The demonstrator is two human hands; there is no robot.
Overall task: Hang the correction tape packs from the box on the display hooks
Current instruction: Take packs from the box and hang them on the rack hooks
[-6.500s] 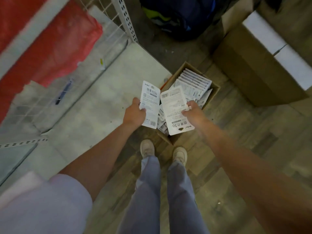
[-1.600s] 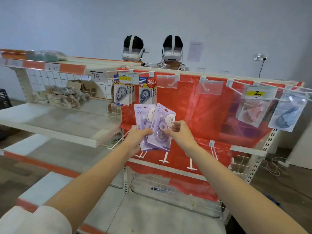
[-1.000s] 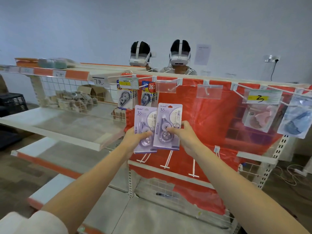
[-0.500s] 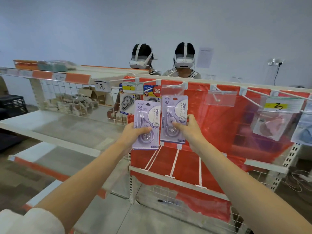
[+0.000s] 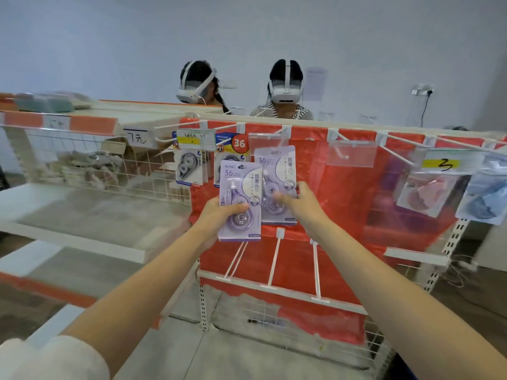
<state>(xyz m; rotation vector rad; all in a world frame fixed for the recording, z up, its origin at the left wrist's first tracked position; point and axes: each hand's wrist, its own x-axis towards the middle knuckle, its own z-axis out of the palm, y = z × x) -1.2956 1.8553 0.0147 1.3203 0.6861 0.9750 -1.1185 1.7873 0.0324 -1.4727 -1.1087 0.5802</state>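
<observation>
Both packs have come up from waist height to the top row since a second ago. My right hand [image 5: 300, 204] pinches its correction tape pack [image 5: 277, 185] upright, its top edge right at the empty hook [image 5: 279, 133] with the clear label holder, so that hand's nearer. Left hand [image 5: 219, 215] grips the other pack [image 5: 241, 198] lower and just to the left, overlapping it. I reckon the hang hole, too blurry to see, needs lining up with the hook tip.
</observation>
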